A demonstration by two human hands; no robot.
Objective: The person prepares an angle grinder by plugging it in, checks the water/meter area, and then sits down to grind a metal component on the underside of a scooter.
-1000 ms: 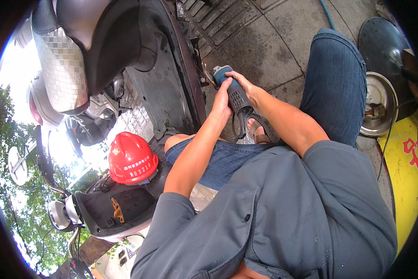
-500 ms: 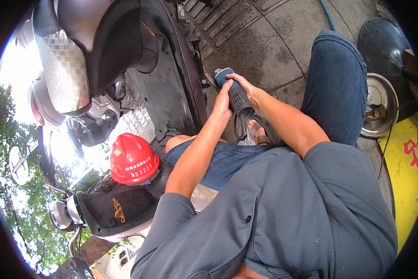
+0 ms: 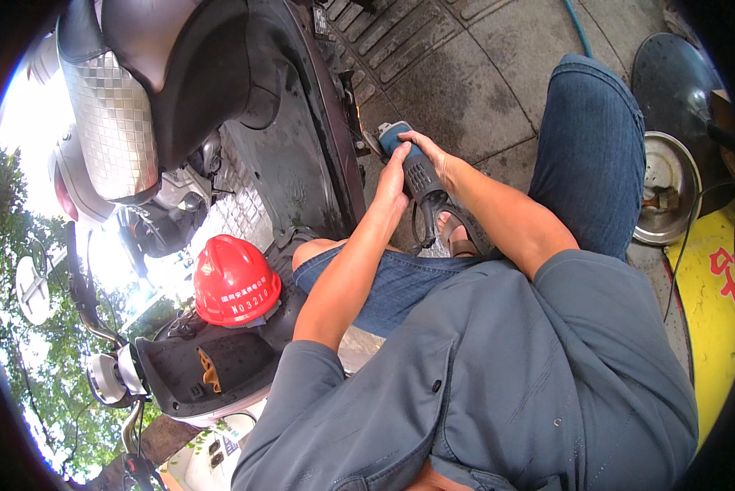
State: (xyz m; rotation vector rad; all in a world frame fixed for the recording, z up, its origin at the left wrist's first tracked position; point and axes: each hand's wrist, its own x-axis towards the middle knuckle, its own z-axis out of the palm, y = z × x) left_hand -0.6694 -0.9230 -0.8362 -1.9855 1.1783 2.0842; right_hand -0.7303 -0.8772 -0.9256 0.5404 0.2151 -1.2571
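Blue-and-black angle grinder [image 3: 410,164] in the clenched grip of left hand [image 3: 394,176] and right hand [image 3: 433,155].

A scooter [image 3: 245,123] lies to the person's left, with its seat [image 3: 179,65] toward the far end and its floorboard [image 3: 289,176] nearer. A helmet [image 3: 235,281] rests on the scooter's near end, above an open compartment [image 3: 204,364]. Just right of the floorboard's edge, the grinder [image 3: 412,168] sits between the left hand [image 3: 392,176] and right hand [image 3: 433,155], over the pavement [image 3: 465,90]. A sandalled foot [image 3: 457,237] is beneath it. Far right, beyond the raised knee [image 3: 592,106], a metal dish [image 3: 666,188] lies on the ground.
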